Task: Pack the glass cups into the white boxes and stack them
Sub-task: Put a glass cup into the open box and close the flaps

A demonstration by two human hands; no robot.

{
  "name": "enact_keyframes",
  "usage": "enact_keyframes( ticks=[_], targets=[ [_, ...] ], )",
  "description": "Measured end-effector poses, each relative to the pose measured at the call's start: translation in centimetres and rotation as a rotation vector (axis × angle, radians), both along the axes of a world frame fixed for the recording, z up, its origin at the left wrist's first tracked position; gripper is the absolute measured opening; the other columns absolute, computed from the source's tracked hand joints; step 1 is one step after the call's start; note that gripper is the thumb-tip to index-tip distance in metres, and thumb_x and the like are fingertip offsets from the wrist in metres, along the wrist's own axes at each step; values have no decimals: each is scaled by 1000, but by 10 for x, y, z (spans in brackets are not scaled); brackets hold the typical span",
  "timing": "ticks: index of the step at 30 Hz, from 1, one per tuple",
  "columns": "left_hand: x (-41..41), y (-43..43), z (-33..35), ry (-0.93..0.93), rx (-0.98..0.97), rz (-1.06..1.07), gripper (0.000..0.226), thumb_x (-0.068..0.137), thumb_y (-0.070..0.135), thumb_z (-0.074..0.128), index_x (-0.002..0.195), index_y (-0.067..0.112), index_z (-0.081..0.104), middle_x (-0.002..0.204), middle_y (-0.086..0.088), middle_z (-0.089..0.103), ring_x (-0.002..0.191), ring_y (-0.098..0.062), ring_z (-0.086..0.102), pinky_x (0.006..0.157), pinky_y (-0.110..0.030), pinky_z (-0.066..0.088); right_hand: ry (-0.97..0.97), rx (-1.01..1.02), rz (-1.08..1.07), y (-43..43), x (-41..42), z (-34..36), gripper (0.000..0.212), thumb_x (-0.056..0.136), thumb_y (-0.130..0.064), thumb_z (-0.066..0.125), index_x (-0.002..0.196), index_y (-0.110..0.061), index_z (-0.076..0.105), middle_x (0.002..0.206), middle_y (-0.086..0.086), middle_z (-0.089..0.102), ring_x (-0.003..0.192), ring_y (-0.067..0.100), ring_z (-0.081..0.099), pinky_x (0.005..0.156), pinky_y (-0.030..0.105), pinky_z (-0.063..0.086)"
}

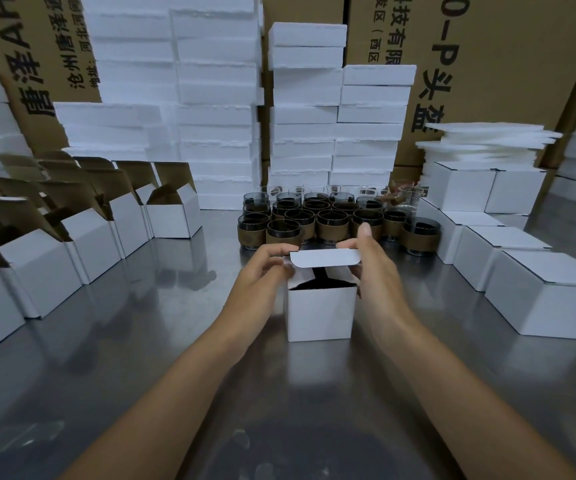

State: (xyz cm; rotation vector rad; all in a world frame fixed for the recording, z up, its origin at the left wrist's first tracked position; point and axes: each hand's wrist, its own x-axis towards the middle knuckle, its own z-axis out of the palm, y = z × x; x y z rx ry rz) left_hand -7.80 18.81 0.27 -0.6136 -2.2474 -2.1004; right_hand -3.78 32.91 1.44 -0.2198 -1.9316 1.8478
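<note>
here, the white box [319, 313] stands upright on the worktop [134, 341], dead centre, straight ahead of the person. top not yet closed: a dark gap shows behind the front wall, something dark inside, likely a cup, cannot tell for sure.

lid flap [324, 259] hangs over the opening, raised and tilted. its long axis runs left-right, spanning between the two hands. the gap it must tuck into lies below the flap and on the near side, just behind the front wall's top edge.

left hand [262, 271]: grip curled round the flap's left end and the box's upper left corner. right hand [373, 265]: grip pinching the flap's right end, one finger sticking up. both about equally near; neither free.

judgement: the coming move is down and toward the person, both ends kept level so the tongue enters square.

outward: glass cups [317, 220] with brown sleeves clustered just behind the box. closed boxes [539, 292] in rows to the right, apparently the stacking side. open boxes [172, 216] lined up left. foam stacks [335, 133] and brown cartons [487, 64] at the back.
</note>
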Motion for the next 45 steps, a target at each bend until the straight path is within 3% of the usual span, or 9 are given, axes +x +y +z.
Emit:
enact_keyframes(
  ticks=[3,11,18,27,33,38,40,43,45],
  targets=[
    [-2,-1,-2,-12,31,5,31,99,30,38,88,39,66,100,15,67,99,-1,60,86,-17,42,87,182,48,-5,6,-2,57,63,-77,42,87,-26,53,72,-23,58,65,-11,53,56,6,38],
    [-2,1,0,-67,84,49,32,98,43,35,88,30,62,103,1,64,99,-15,60,83,-27,46,109,531,81,0,4,-14,35,78,-55,61,102,-32,49,108,-13,52,93,5,53,71,25,44],
    [-1,1,-1,-72,82,56,18,96,35,43,88,30,59,100,6,58,94,-11,57,68,-19,44,113,552,67,-1,3,-16,32,78,-56,60,102,-36,50,110,-17,49,95,-2,50,75,25,46],
    [-5,-2,0,-128,83,51,15,93,19,51,97,30,61,105,6,59,101,-13,54,85,-28,42,98,389,79,0,3,-11,31,100,-35,32,90,-29,60,99,-22,55,92,-12,49,70,1,33],
    [-6,-3,2,-114,76,36,21,92,14,54,103,31,58,105,6,57,101,-13,55,88,-29,44,102,407,83,1,-1,-13,26,99,-19,37,92,-33,57,102,-23,56,90,-11,49,68,3,34],
    [-7,-3,0,-102,76,29,21,92,14,55,104,31,55,108,6,58,99,-8,55,79,-23,46,134,462,-11,-1,-1,-15,19,98,-19,41,108,-26,56,113,-12,55,105,4,51,83,21,41],
    [-6,-3,-1,-103,87,34,20,91,17,57,106,31,55,108,6,58,96,-5,57,72,-19,45,184,573,-103,-4,2,-16,21,96,-27,45,114,-24,55,126,-11,48,117,1,43,89,16,34],
    [-7,-3,-4,-112,95,41,24,89,24,61,111,30,54,109,6,59,99,-7,57,77,-22,45,190,686,-69,-13,10,-17,46,84,-51,51,124,-29,48,140,-13,34,115,-11,30,88,10,28],
    [-7,-3,-5,-128,113,46,28,87,25,62,114,28,54,109,5,59,101,-9,58,80,-26,46,169,759,-17,-18,13,-19,62,75,-59,58,129,-31,43,143,-14,26,121,-5,29,98,20,29]
  ],
)
